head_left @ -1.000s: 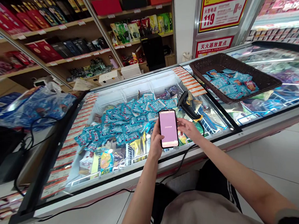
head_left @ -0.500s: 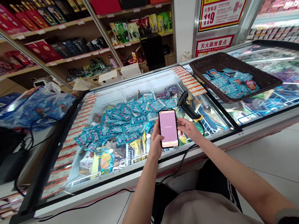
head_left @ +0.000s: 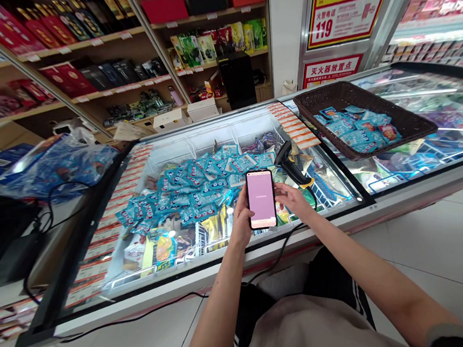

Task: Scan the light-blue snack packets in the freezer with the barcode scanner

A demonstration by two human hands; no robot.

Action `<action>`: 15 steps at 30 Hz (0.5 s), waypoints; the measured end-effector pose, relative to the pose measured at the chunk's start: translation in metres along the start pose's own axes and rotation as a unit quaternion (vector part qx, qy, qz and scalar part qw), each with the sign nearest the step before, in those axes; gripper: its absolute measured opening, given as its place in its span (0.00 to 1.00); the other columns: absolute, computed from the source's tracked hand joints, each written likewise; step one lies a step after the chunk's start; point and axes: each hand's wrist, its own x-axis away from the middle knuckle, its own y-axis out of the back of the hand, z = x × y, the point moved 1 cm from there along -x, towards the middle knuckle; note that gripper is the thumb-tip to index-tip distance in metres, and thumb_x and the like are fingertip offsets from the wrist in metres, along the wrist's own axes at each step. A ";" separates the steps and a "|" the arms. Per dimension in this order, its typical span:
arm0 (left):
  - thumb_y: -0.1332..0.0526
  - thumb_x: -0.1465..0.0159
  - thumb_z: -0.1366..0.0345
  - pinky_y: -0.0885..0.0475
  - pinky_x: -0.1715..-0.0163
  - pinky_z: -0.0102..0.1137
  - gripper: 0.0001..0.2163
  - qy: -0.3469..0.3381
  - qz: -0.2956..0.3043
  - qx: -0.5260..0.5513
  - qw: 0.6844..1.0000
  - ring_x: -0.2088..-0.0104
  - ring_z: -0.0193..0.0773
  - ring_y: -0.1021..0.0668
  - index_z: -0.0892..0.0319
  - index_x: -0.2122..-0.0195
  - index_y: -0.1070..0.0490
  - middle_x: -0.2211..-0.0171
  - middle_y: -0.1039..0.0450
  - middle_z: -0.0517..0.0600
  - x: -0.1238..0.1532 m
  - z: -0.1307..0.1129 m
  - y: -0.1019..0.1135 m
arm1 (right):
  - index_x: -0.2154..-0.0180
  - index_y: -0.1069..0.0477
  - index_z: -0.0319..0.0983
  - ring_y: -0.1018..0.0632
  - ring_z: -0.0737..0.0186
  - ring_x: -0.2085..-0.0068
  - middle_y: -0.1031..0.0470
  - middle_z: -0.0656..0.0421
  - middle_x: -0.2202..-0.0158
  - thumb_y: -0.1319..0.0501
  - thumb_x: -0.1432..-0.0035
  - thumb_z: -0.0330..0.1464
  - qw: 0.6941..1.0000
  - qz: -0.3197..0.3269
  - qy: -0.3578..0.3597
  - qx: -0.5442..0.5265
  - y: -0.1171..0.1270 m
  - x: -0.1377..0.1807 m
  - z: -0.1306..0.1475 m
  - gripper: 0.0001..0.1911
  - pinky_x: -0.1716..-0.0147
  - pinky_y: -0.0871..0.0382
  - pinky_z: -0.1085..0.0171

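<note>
My left hand (head_left: 243, 220) is closed around the lower left side of a smartphone (head_left: 260, 201), its thumb on the front edge. The screen glows pink with a small line of text in the middle, too small to read. At the phone's right edge is my right hand (head_left: 293, 201), its fingers apart and bent a little; whether the fingertips touch the phone is unclear. Just beyond that hand a black and yellow barcode scanner (head_left: 292, 166) lies on the glass. Many small blue snack packets (head_left: 199, 179) are spread over the freezer top to the left of the phone.
The glass-topped chest freezer (head_left: 159, 283) runs across in front of me. A brown woven basket (head_left: 413, 126) with blue packets stands at the right. A black cable (head_left: 140, 316) hangs along the front. Plastic-wrapped goods (head_left: 75, 164) lie at the left, and stocked shelves (head_left: 105, 40) stand behind.
</note>
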 end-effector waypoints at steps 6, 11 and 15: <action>0.47 0.55 0.73 0.44 0.36 0.38 0.40 0.001 0.003 0.005 1.000 0.33 0.47 0.41 0.51 0.36 0.40 0.33 0.43 0.44 -0.001 0.004 0.003 | 0.44 0.36 0.37 0.27 0.65 0.66 0.26 0.55 0.55 0.40 0.50 0.34 1.000 0.005 -0.001 -0.005 0.000 0.000 0.002 0.30 0.75 0.33 0.66; 0.47 0.54 0.73 0.45 0.35 0.39 0.39 0.004 -0.004 0.008 1.000 0.33 0.47 0.41 0.52 0.36 0.40 0.34 0.41 0.45 -0.001 0.006 0.005 | 0.43 0.36 0.36 0.28 0.65 0.67 0.26 0.55 0.56 0.40 0.51 0.34 1.000 0.004 -0.007 -0.006 -0.001 0.001 0.005 0.31 0.75 0.33 0.66; 0.46 0.54 0.72 0.44 0.36 0.38 0.40 0.006 -0.008 0.001 1.000 0.33 0.47 0.41 0.51 0.35 0.41 0.34 0.41 0.45 -0.001 0.007 0.005 | 0.43 0.35 0.36 0.28 0.65 0.67 0.26 0.54 0.55 0.40 0.51 0.34 1.000 0.002 -0.007 -0.002 -0.001 0.002 0.006 0.32 0.74 0.33 0.66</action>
